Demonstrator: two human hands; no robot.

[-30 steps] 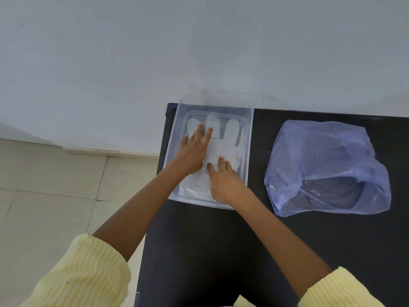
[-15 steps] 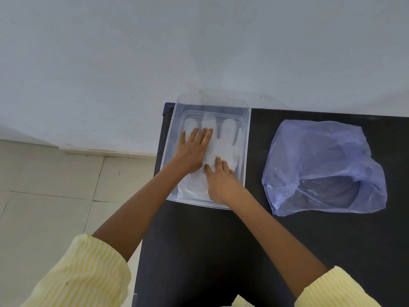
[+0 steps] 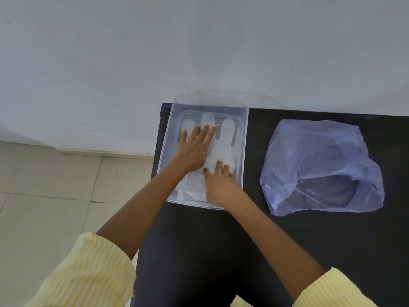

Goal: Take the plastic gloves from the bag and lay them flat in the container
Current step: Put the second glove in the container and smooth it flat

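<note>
I see both hands pressing the plastic gloves (image 3: pixel 218 149) flat inside the clear container (image 3: pixel 243 151) at the desk's (image 3: pixel 221 251) left corner. The left hand (image 3: pixel 194 151) lies palm down, fingers spread open, gripping nothing; the right hand (image 3: pixel 220 185) rests likewise nearer me. The blue bag (image 3: pixel 321 165) sits well apart to the right, mouth open

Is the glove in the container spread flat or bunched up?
Spread flat. The glove lies fingers out on the container floor, with the left hand and right hand pressing on it.
</note>
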